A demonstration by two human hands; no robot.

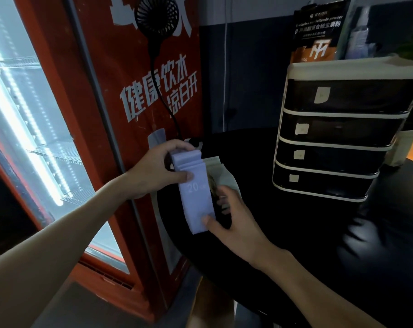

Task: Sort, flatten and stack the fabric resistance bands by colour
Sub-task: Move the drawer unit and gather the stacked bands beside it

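Observation:
A stack of lavender fabric bands (196, 192), the top one marked "20", stands on edge at the left rim of the black round table (295, 233). My left hand (158, 169) grips the far end of the stack, thumb across its face. My right hand (226, 218) holds the near end, thumb on the lower corner and fingers curled behind. A pale grey-green band (222, 171) lies just behind the lavender stack, partly hidden. Something dark (213, 185) sits between them; I cannot tell what it is.
A red drinks fridge (134, 114) with a lit glass door stands close on the left. A four-drawer organiser (338, 138) with dark drawers sits at the table's back right, a dark pouch (319, 31) on top of it. A small black fan (157, 16) hangs on the fridge.

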